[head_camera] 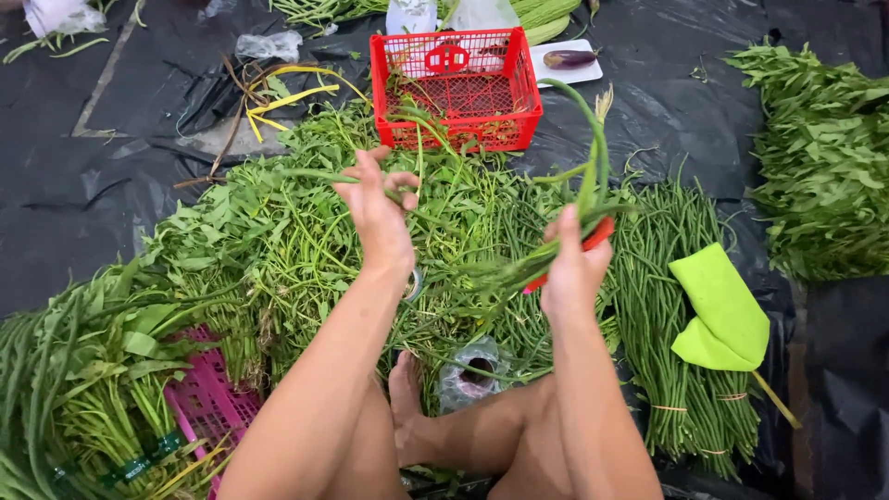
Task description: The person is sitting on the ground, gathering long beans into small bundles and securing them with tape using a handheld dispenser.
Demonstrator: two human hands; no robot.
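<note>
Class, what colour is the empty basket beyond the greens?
Red, seen in the head view: the basket.

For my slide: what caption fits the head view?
Left hand and right hand pull green stems above piled greens.

We see glossy, wrinkled black plastic sheeting (83, 213) on the floor, a red plastic mesh basket (456, 93), and a matt green cloth (720, 310).

1. The red basket (456, 88) stands at the top centre on black sheeting (74, 204).
2. Below it, the left hand (378, 215) pinches a green stalk (306, 174).
3. Lower right of the basket, the right hand (574, 268) grips bent green stems (593, 167) and something red (597, 234), possibly a knife handle.
4. Right of that hand lie long beans (662, 278) and a green cloth (722, 310).
</note>
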